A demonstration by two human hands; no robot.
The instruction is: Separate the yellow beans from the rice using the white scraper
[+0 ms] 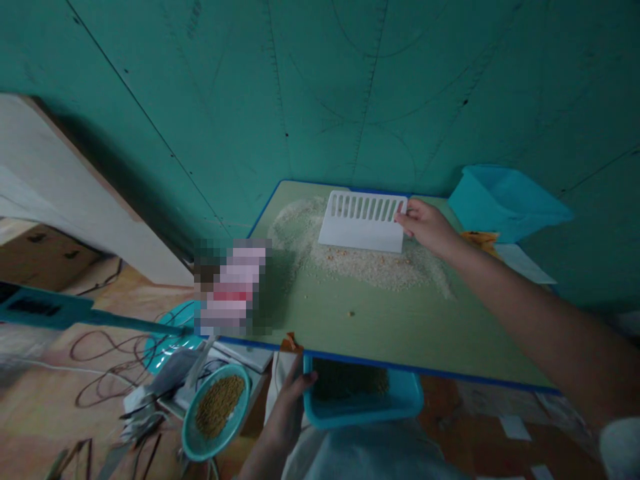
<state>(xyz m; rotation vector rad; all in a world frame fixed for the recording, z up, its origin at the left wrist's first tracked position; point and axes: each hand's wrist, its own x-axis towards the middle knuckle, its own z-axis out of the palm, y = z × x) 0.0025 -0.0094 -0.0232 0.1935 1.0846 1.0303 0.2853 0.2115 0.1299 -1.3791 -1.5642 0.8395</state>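
My right hand point(424, 223) grips the right end of a white slotted plastic board point(360, 235), held tilted on the table point(400, 333). Its lower edge meets a spread of small pale grain point(373, 270), which also curves round to the left. A few larger yellow-brown kernels lie on the grain along the board's edge, and one kernel point(351, 313) lies apart nearer the front. Below the front edge, my left hand point(289, 410) is closed on the left rim of a turquoise tub point(363, 417). The tub holds dark contents, partly shaded by the tabletop.
Left of the table, a round turquoise basin point(188, 437) holds yellow-brown kernels. A blurred-out pink item point(233, 287) covers the table's left edge. An angular turquoise bin point(510, 200) stands at the back right, by the green wall point(320, 87). Cables point(107, 343) lie on the floor.
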